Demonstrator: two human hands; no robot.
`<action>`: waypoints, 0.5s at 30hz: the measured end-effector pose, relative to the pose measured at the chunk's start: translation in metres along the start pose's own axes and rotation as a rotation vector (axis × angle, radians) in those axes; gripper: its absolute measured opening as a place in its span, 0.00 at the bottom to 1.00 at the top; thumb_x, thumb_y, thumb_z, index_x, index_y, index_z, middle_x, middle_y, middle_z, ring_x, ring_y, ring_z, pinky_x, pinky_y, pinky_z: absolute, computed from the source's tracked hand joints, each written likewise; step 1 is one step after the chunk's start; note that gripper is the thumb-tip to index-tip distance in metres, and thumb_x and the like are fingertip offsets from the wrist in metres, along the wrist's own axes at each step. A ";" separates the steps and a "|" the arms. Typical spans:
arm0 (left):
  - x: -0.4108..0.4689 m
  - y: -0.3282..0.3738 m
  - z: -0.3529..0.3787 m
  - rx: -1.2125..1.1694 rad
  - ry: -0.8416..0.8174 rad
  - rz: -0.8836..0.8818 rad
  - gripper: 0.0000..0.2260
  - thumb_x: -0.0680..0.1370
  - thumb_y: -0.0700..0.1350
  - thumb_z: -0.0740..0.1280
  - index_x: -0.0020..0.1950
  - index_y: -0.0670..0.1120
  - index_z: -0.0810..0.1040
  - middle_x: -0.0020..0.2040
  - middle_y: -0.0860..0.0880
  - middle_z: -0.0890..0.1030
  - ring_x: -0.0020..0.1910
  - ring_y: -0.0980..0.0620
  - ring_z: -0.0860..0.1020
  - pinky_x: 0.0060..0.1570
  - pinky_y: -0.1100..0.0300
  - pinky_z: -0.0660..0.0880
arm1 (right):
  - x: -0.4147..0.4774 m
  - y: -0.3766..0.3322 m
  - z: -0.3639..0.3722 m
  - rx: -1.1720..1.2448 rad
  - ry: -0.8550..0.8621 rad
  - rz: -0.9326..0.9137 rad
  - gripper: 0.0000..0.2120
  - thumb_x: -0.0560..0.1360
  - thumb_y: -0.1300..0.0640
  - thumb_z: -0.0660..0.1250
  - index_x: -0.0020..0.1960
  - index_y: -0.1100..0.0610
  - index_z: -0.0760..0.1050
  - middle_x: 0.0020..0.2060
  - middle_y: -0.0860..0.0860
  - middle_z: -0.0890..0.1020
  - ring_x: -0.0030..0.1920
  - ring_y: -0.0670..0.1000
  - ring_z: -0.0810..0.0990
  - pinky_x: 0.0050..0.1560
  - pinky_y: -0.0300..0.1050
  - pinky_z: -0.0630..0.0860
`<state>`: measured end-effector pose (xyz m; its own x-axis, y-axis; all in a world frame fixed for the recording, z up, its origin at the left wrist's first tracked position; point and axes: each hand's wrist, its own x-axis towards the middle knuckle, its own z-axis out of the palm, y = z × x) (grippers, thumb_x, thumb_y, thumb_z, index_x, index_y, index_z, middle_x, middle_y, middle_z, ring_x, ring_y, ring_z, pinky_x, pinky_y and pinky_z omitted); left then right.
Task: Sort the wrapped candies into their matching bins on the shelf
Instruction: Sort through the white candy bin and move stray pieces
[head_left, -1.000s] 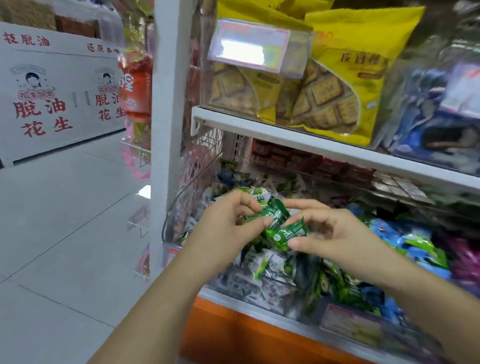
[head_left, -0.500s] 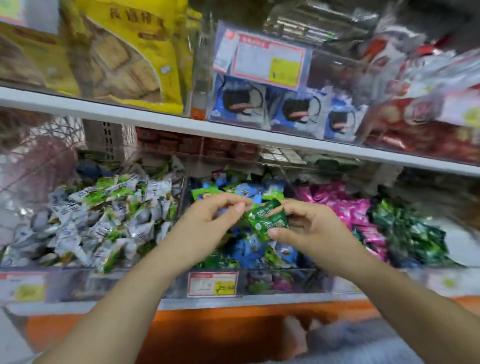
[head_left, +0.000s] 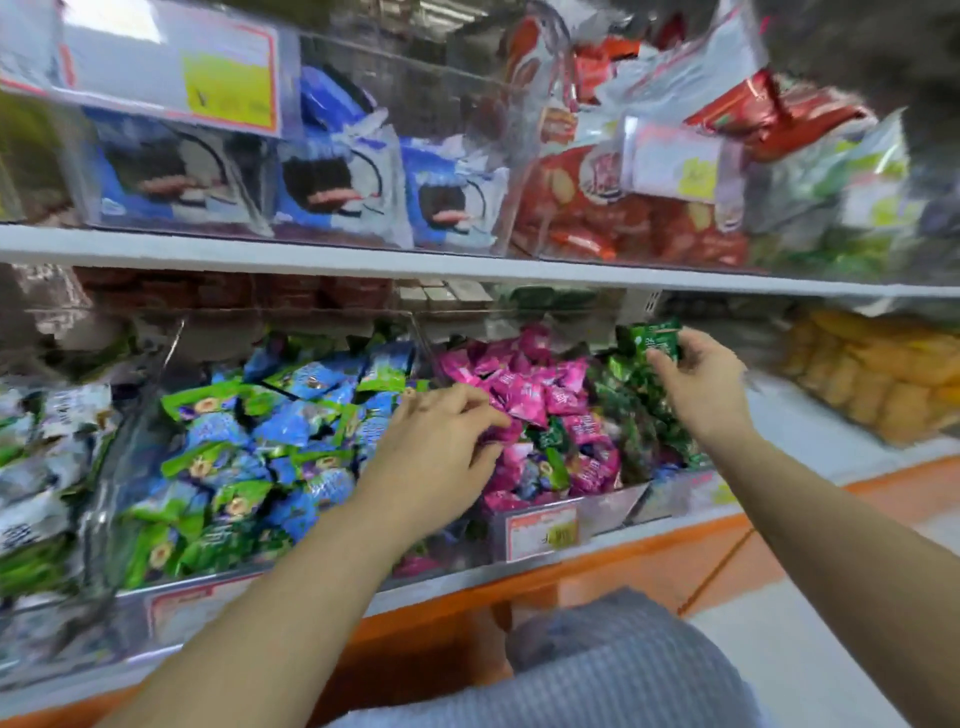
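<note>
My right hand (head_left: 696, 387) pinches a couple of dark green wrapped candies (head_left: 655, 338) and holds them over the bin of dark green candies (head_left: 636, 415) on the lower shelf. My left hand (head_left: 441, 441) reaches into the neighbouring bin of pink candies (head_left: 530, 387), its curled fingertips resting among the wrappers. Whether it grips one is hidden. A few stray green candies (head_left: 551, 434) lie mixed in with the pink ones. Left of that is a bin of blue and light green candies (head_left: 291, 415).
A bin of white and green candies (head_left: 36, 467) stands at the far left and yellow snacks (head_left: 872, 374) at the far right. Clear dividers split the bins and price tags (head_left: 543, 530) hang on their fronts. The upper shelf edge (head_left: 467, 265) carries cookie packs.
The view swung right along the shelf. My hands parted: the right one carried the green candies up to the dark green bin, and the left one dropped into the pink bin.
</note>
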<state>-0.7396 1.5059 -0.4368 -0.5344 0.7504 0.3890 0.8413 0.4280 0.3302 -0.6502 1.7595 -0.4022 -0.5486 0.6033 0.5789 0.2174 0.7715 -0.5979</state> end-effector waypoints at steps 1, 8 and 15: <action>0.004 0.002 0.003 0.025 -0.015 -0.007 0.14 0.80 0.52 0.61 0.66 0.56 0.73 0.67 0.56 0.70 0.67 0.52 0.66 0.69 0.54 0.58 | 0.007 0.009 0.000 -0.027 -0.003 0.034 0.07 0.76 0.60 0.67 0.42 0.49 0.76 0.37 0.46 0.78 0.42 0.53 0.74 0.46 0.43 0.68; 0.012 -0.001 0.014 0.085 -0.059 -0.035 0.15 0.80 0.54 0.60 0.66 0.58 0.73 0.68 0.58 0.68 0.70 0.55 0.62 0.71 0.54 0.54 | 0.029 0.046 0.003 -0.239 -0.313 0.171 0.26 0.76 0.55 0.67 0.72 0.55 0.66 0.69 0.54 0.71 0.66 0.57 0.72 0.59 0.43 0.68; 0.007 0.000 0.002 0.074 -0.056 -0.026 0.14 0.80 0.53 0.61 0.65 0.57 0.74 0.68 0.57 0.68 0.70 0.54 0.63 0.73 0.52 0.54 | 0.007 0.016 -0.012 -0.170 -0.277 0.017 0.20 0.77 0.57 0.66 0.68 0.54 0.71 0.67 0.51 0.73 0.67 0.52 0.70 0.63 0.40 0.65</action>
<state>-0.7435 1.5123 -0.4355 -0.5523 0.7648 0.3317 0.8321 0.4820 0.2743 -0.6410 1.7783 -0.4012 -0.7376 0.5566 0.3822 0.3475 0.7983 -0.4919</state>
